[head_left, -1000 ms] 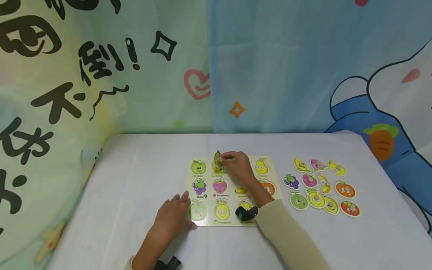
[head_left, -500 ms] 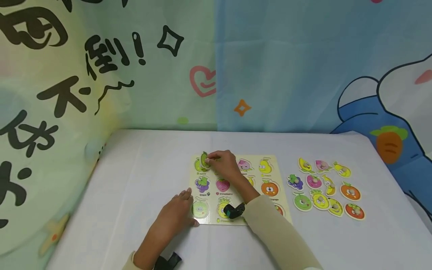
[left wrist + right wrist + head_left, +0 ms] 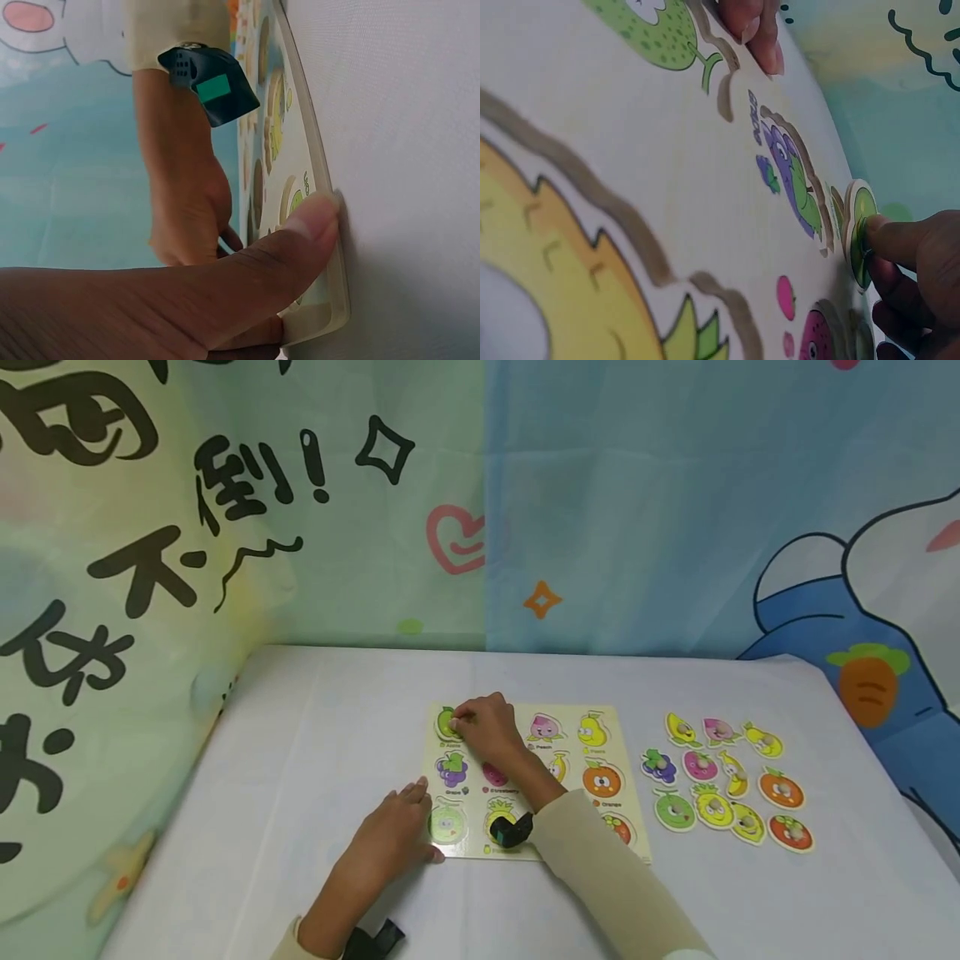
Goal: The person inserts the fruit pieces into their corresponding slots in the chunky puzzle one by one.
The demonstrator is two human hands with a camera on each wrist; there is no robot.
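My right hand (image 3: 491, 731) pinches a round green apple puzzle piece (image 3: 445, 723) at the upper left corner of a pale wooden fruit puzzle board (image 3: 576, 777). In the right wrist view the apple piece (image 3: 861, 199) stands tilted at the board's surface, thumb and finger on its face. My left hand (image 3: 390, 831) holds the board's lower left corner. In the left wrist view its thumb (image 3: 311, 221) presses the near edge; its other fingers are mostly hidden. Recesses printed with grape (image 3: 452, 770), peach, pear and orange show around the right arm, which covers part of the board.
Several loose fruit pieces lie right of the board, among them a grape piece (image 3: 658, 766), an orange piece (image 3: 782, 788) and a tomato piece (image 3: 791, 833). Some touch or overlap. A printed curtain (image 3: 615, 527) hangs behind the white table (image 3: 345, 710).
My right hand has moved left with the green piece, from the top row's second picture to the apple spot, and lowered it. The left hand stays at the corner. The head view has shifted slightly.
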